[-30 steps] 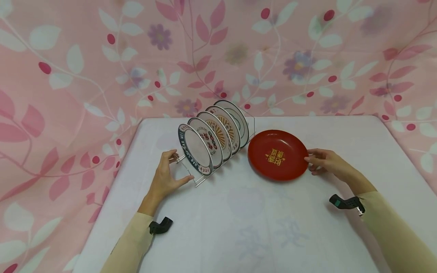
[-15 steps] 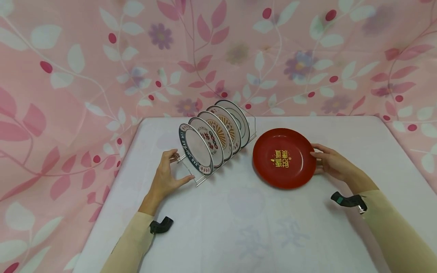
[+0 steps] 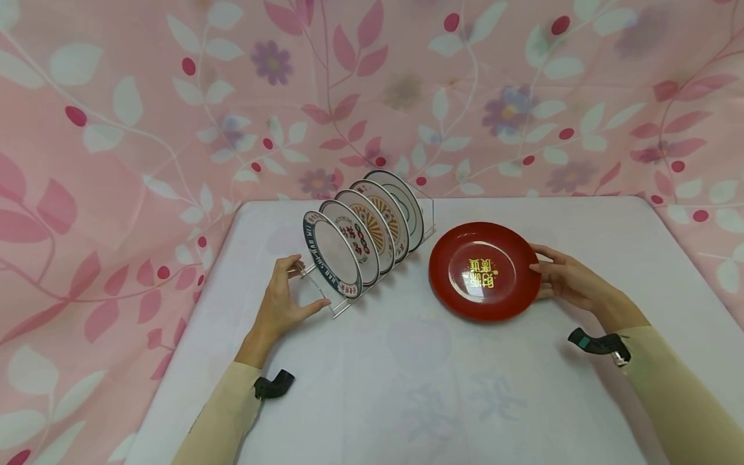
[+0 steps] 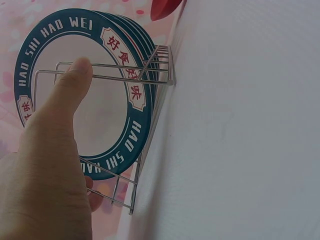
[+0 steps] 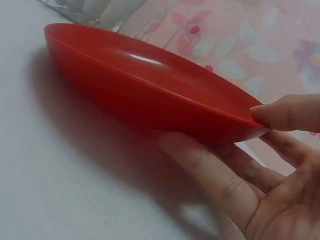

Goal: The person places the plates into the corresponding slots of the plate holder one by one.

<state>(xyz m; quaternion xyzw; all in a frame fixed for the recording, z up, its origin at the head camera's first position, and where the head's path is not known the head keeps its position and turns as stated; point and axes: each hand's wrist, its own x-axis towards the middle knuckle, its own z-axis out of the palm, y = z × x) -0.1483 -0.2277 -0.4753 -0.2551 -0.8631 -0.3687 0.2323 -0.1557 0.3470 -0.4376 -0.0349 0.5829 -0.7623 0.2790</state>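
My left hand (image 3: pixel 283 297) grips the near left end of a wire plate rack (image 3: pixel 347 306), the thumb on one wire and fingertips round another in the left wrist view. Several patterned plates stand on edge in the rack; the nearest plate (image 4: pixel 100 117) has a dark green lettered rim. To the right of the rack, my right hand (image 3: pixel 572 278) pinches the right rim of a round red plate (image 3: pixel 453 278) with yellow characters at its centre. The right wrist view shows the thumb on the rim and fingers beneath the red plate (image 5: pixel 150 102), which is tilted above the cloth.
A white cloth covers the table (image 3: pixel 418 381). Behind the table hangs a pink floral curtain (image 3: pixel 401 84), close to the back edge and the rack's far end. The red plate's left rim is near the rack's right end.
The red plate has shifted slightly right and towards me, and its yellow characters have turned. My right hand has moved a little with it. My left hand and the rack have stayed in place.
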